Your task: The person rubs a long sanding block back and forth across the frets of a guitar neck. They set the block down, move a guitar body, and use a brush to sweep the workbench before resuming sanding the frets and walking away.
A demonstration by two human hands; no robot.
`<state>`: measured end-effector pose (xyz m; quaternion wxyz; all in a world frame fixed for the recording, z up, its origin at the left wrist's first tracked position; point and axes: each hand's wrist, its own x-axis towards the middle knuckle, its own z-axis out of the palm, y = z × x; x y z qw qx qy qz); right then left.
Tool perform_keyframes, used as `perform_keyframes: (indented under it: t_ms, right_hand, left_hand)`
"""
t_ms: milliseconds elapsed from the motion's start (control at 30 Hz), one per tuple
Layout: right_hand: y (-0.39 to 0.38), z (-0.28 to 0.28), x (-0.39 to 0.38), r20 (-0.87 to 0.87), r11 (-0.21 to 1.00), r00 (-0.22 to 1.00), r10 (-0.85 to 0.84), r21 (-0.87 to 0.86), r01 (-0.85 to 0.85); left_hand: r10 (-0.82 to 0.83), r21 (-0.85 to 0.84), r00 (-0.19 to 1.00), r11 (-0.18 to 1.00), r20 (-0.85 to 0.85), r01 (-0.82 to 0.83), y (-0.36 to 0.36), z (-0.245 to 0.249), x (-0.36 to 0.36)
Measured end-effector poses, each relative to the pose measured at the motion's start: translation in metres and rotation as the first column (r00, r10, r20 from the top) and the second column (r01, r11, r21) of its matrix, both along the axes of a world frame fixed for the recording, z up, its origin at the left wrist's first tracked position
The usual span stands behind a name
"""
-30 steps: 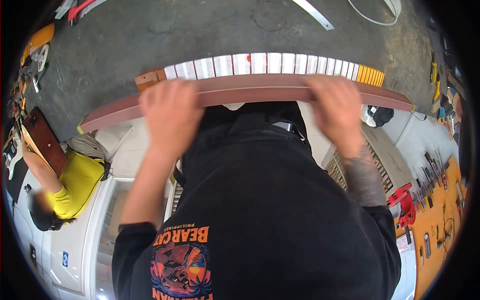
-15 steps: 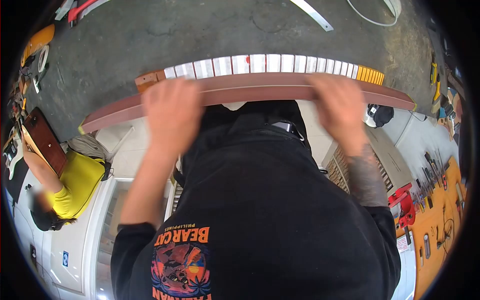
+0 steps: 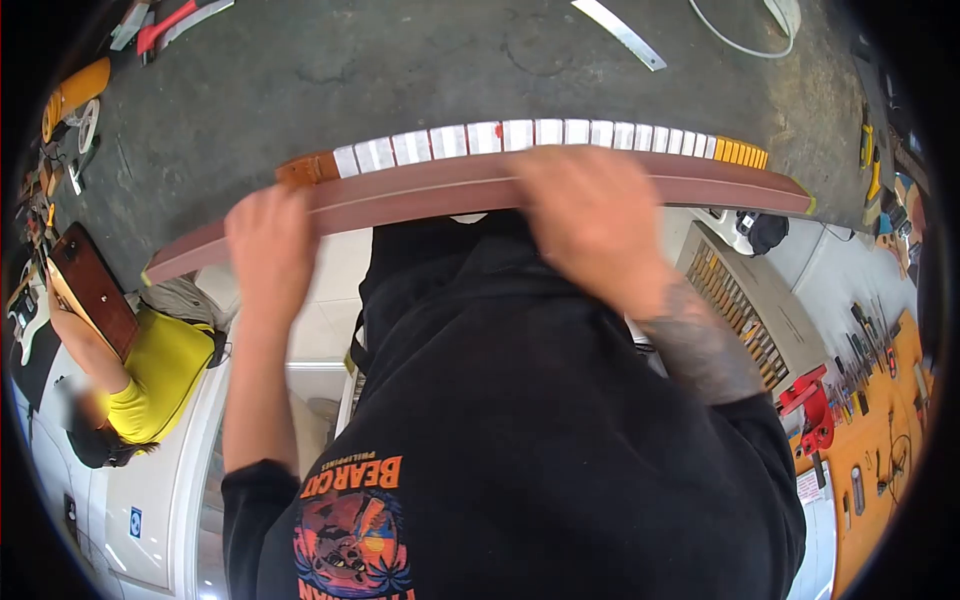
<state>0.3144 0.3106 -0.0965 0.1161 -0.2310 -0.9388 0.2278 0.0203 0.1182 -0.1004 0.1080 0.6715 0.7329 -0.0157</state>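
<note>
A long, straight-sided sanding beam (image 3: 420, 190) with reddish-brown faces and yellowish ends lies across the front of the workbench. My left hand (image 3: 270, 240) is wrapped over its left part, fingers on top. Nearer the middle, my right hand (image 3: 595, 215) grips it from above, slightly blurred. Just behind the beam, and partly hidden by it, is a guitar neck (image 3: 308, 168). White tape strips (image 3: 450, 142) cover most of its fretboard, with yellow strips (image 3: 740, 152) at the right end. Whether the beam touches the neck is hard to tell.
On the dark bench (image 3: 400, 70) lie a metal strip (image 3: 622, 35) and a red-handled tool (image 3: 165, 28). A person in a yellow shirt (image 3: 170, 370) works at the left with a brown board. Tools hang on an orange panel (image 3: 860, 480) at the right, near a red clamp (image 3: 808, 410).
Both hands have moved left, and the sanding beam has slid left with them, its left end now a little lower. The taped neck has stayed almost in place.
</note>
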Motion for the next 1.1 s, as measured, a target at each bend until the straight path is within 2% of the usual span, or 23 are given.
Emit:
perform_keyframes:
  t_ms: [33, 100, 133, 200, 233, 267, 333, 400, 500, 533, 567, 600, 667, 733, 833, 967, 1000, 1100]
  right_hand:
    - [0.018, 0.005, 0.027, 0.047, 1.000, 0.999, -0.002, -0.012, 0.003]
    - [0.053, 0.013, 0.078, 0.133, 0.995, 0.991, 0.002, 0.094, -0.015]
    - [0.065, 0.016, 0.091, 0.149, 0.994, 0.989, -0.004, 0.104, -0.011]
    - [0.069, 0.016, 0.088, 0.145, 0.997, 0.989, 0.021, 0.072, -0.031]
    - [0.060, 0.008, 0.073, 0.074, 0.996, 0.997, 0.030, 0.082, -0.036]
    - [0.042, -0.001, 0.049, 0.004, 0.996, 0.999, 0.036, 0.085, -0.037]
    - [0.003, -0.004, -0.004, 0.005, 0.999, 0.999, 0.040, -0.027, -0.040]
    - [-0.015, -0.001, -0.044, -0.005, 0.998, 0.999, 0.050, -0.027, -0.050]
    - [0.005, -0.003, -0.011, 0.039, 0.999, 0.998, 0.051, 0.010, -0.052]
    - [0.020, -0.007, 0.012, -0.006, 0.997, 0.999, 0.050, 0.052, -0.050]
    - [0.035, 0.005, 0.031, 0.105, 0.999, 0.994, 0.004, 0.036, -0.008]
    - [0.051, 0.011, 0.052, 0.154, 0.999, 0.988, 0.002, 0.044, -0.009]
    - [0.072, 0.017, 0.079, 0.185, 0.998, 0.982, 0.046, 0.023, -0.051]
    - [0.084, 0.027, 0.087, 0.227, 0.988, 0.971, 0.076, 0.115, -0.104]
    - [0.069, 0.009, 0.085, 0.094, 0.995, 0.993, 0.071, 0.066, -0.078]
    - [0.008, -0.004, 0.001, -0.026, 0.999, 0.999, 0.047, 0.006, -0.047]
    - [-0.005, -0.001, -0.017, 0.035, 0.998, 0.997, 0.062, 0.005, -0.063]
    - [-0.009, -0.002, -0.023, 0.045, 0.999, 0.998, 0.048, -0.001, -0.048]
  left_hand:
    - [-0.055, 0.090, 0.998, 0.995, 0.011, 0.053, 0.026, -0.004, 0.028]
    - [-0.068, 0.069, 0.995, 0.996, 0.076, 0.062, 0.073, 0.004, 0.085]
    - [-0.089, 0.126, 0.990, 0.989, 0.106, 0.076, 0.085, -0.001, 0.102]
    - [-0.056, 0.132, 0.992, 0.990, 0.117, 0.040, 0.086, 0.000, 0.099]
    - [-0.036, 0.080, 0.994, 0.996, 0.102, 0.028, 0.076, 0.004, 0.083]
    - [-0.021, 0.022, 0.996, 1.000, 0.089, 0.019, 0.057, 0.010, 0.057]
    - [0.021, 0.014, 0.999, 1.000, 0.043, -0.021, 0.012, 0.007, -0.002]
    - [0.083, -0.066, 0.996, 0.994, -0.026, -0.085, -0.003, 0.012, -0.033]
    - [0.041, -0.023, 0.999, 0.999, 0.009, -0.041, 0.014, 0.005, -0.008]
    - [0.032, -0.012, 0.998, 0.999, 0.046, -0.032, 0.033, 0.004, 0.018]
    - [-0.009, 0.040, 0.998, 0.999, 0.063, 0.007, 0.052, 0.004, 0.042]
    - [-0.003, 0.000, 0.994, 1.000, 0.108, 0.003, 0.069, 0.006, 0.064]
    - [-0.026, 0.062, 0.990, 0.998, 0.141, 0.017, 0.077, 0.005, 0.081]
    - [-0.035, 0.082, 0.987, 0.996, 0.158, 0.022, 0.077, 0.003, 0.085]
    - [0.003, -0.027, 0.993, 1.000, 0.121, 0.001, 0.053, 0.011, 0.053]
    - [0.100, -0.060, 0.995, 0.993, -0.002, -0.100, -0.006, 0.010, -0.032]
    - [0.119, -0.071, 0.993, 0.990, -0.014, -0.120, -0.018, 0.010, -0.049]
    - [0.076, -0.040, 0.997, 0.996, -0.024, -0.076, -0.021, 0.006, -0.051]
